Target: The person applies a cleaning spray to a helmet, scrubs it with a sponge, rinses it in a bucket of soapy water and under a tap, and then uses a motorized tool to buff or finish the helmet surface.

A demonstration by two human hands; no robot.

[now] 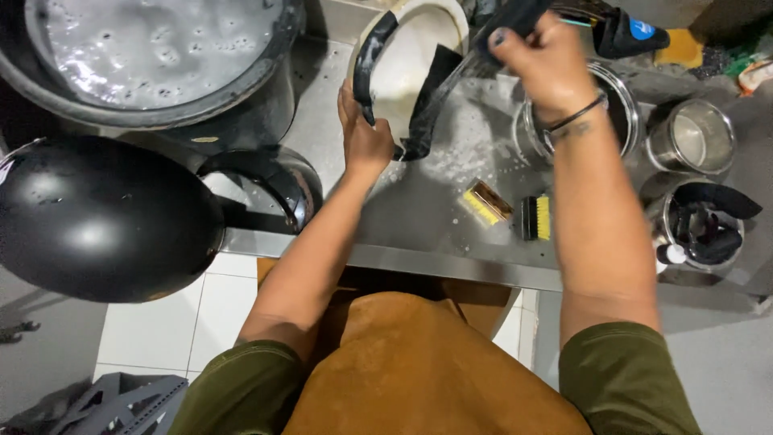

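- Steel worktable [419, 209]: wet, flecked with foam; it lies under and beyond your fingers.
- Black helmet shell [97, 213]: glossy, at the near left corner, well apart from your left fingers.
- Large tub of soapy water [153, 56]: left of your left fingers, far side of the table.
- White helmet liner [407, 72] with black trim: stands tilted on the table. Its long axis runs away from you, from your left fingers up toward the far edge.
- Your left hand [364, 137]: fingers curled shut over the liner's near black edge, steadying it. This hand is the nearer one to the liner.
- Your right hand [543, 64]: fingers closed round a dark brush [515, 16], raised just right of the liner. You cannot tell whether the bristles touch the trim.
- Steel cups [696, 137]: right of your right fingers.
- Two small yellow brushes [511, 211]: lying on the table nearer you than both sets of fingers, untouched.
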